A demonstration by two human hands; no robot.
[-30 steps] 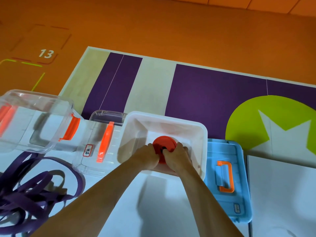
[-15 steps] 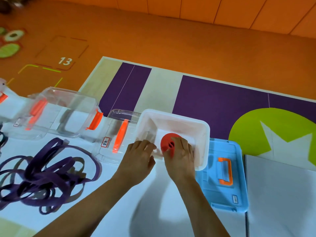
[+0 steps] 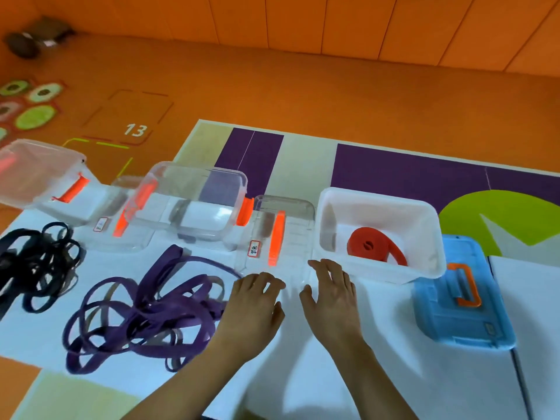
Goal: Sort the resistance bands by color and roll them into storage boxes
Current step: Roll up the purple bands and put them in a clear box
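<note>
A rolled orange band (image 3: 371, 245) lies inside the white storage box (image 3: 427, 269), its loose end curling out to the right. A tangled heap of purple bands (image 3: 145, 310) lies on the white sheet at the left, and a heap of dark bands (image 3: 33, 265) further left. My left hand (image 3: 253, 307) and my right hand (image 3: 331, 298) hover flat over the sheet in front of the boxes, fingers spread, holding nothing. My left hand is right beside the purple heap.
A clear box (image 3: 194, 204) and another clear box (image 3: 39, 174) stand at the back left, with clear lids (image 3: 278, 234) with orange handles between them. A blue lid (image 3: 460, 304) with an orange handle lies right of the white box.
Both hands have let go of the orange roll and pulled back out of the white box toward me. The roll now lies in the box, partly uncoiled. The view has swung left.
</note>
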